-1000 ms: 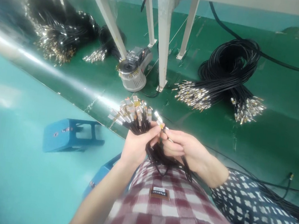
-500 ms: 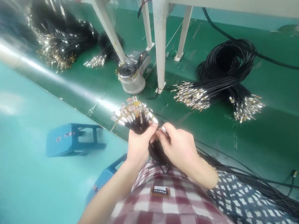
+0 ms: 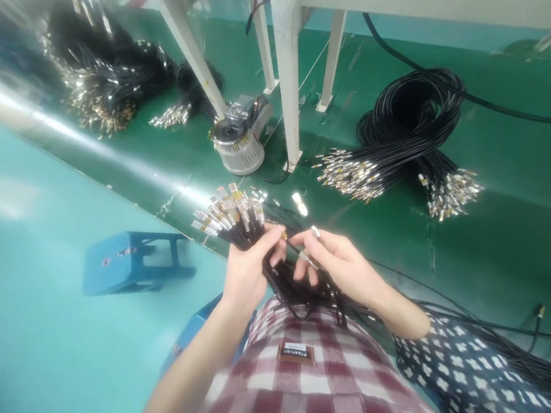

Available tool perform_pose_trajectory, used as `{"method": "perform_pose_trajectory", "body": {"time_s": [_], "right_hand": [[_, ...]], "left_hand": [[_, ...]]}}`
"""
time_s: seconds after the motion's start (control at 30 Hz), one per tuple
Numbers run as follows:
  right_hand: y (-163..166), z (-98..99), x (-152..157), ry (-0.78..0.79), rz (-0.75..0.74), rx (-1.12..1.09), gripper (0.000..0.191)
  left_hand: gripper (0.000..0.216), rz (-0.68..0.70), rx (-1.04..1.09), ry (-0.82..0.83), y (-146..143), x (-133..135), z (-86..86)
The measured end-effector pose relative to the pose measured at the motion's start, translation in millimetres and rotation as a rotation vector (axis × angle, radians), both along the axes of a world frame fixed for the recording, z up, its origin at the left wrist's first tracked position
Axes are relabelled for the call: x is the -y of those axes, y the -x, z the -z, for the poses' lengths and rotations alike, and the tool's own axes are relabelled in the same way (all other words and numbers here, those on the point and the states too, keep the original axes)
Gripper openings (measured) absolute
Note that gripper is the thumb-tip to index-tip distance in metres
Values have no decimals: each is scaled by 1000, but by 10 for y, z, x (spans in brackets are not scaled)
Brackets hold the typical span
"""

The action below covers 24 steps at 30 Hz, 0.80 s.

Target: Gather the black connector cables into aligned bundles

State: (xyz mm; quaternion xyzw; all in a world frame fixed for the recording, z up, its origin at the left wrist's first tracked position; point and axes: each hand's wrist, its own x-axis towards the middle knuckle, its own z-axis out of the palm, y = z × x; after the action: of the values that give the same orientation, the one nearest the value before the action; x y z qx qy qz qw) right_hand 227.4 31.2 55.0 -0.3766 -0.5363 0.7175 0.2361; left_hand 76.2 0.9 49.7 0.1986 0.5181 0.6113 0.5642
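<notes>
A person in a checked apron (image 3: 313, 400) grasps a bundle (image 3: 240, 232) of black cables in the left hand (image 3: 248, 263), metal tips fanned above the fist, while the fingers of the right hand (image 3: 341, 260) pinch a loose cable (image 3: 302, 255) just beside it. The bundle hangs in front of the apron, its lower strands merging into one dark mass; the left hand's palm side is hidden, and how many cables the right fingers hold is hard to tell. A glaring connector (image 3: 300, 203) shows beyond the hands, its cable hard to trace. The heap (image 3: 106, 74) at upper left is blurred, the frame (image 3: 291, 69) is cut off at the top edge, and the left forearm partly covers one stool (image 3: 195, 326). Half a second earlier the hands met at the bundle; now the right has drawn slightly away, its lower fingers loosened and the cable in sight between them. The coil (image 3: 411, 129) and machine (image 3: 238, 146) remain on the green floor (image 3: 520, 155).
</notes>
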Motion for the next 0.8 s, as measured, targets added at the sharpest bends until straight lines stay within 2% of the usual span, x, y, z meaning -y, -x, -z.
{"method": "perform_pose_trajectory", "body": {"time_s": [0.13,0.37,0.47,0.67,0.8], "right_hand": [[-83,2,43,96,28,18,42],[-13,2,130,68,87,130,35],[92,-6,121,21,160,97,30],[253,-8,78,-19,172,-51,27],[314,17,125,-20,251,-100,25]], "left_hand": [[12,-33,3,7,-17,8,-13],[15,-69,39,34,-49,4,-38],[13,-92,29,41,-69,20,-39],[14,-145,33,84,-98,49,-26],[15,-141,26,80,-105,49,-32]]}}
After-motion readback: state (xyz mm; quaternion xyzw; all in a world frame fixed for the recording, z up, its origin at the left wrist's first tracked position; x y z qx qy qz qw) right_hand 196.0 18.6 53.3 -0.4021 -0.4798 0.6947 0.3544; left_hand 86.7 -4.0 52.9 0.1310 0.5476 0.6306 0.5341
